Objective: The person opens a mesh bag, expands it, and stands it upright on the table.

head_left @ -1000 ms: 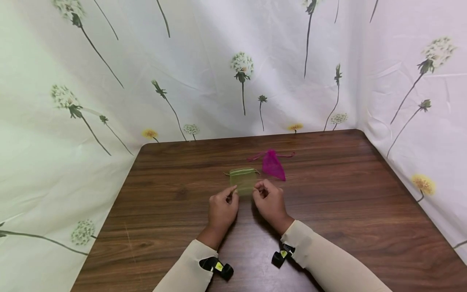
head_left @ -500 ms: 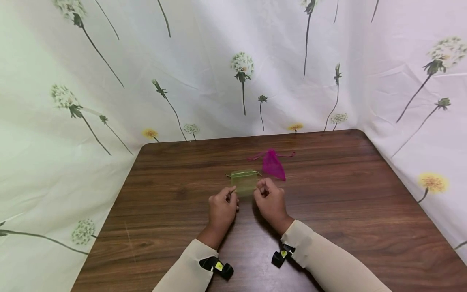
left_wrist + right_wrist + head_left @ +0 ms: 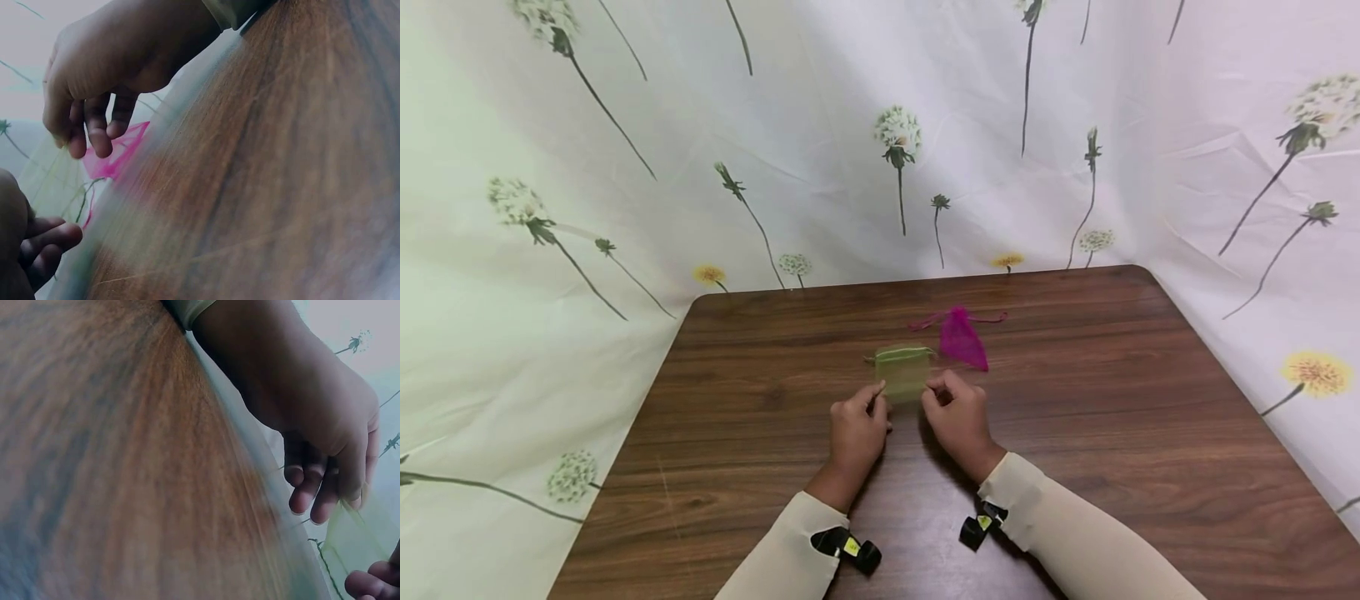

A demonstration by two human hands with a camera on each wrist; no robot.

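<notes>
A sheer green drawstring pouch (image 3: 902, 373) is stretched between my two hands, its corded mouth pointing away from me. My left hand (image 3: 859, 429) pinches its lower left corner between thumb and forefinger. At the lower right corner, my right hand (image 3: 957, 412) pinches the fabric the same way, the other fingers curled beneath. The right wrist view shows the thin green cloth (image 3: 359, 534) pulled into folds at the fingertips. Beyond my right hand lies a magenta drawstring pouch (image 3: 962, 340), gathered at the neck with its cords spread to both sides.
Dark wood-grain table (image 3: 760, 467) stretches around both hands. A white curtain (image 3: 820, 150) printed with dandelions hangs behind its far edge and along both sides. Each wrist carries a small black camera, the left one (image 3: 867, 557) beside a beige sleeve (image 3: 782, 546).
The green pouch and both hands shift very slightly, and the pinching grip stays the same. The magenta pouch lies where it was.
</notes>
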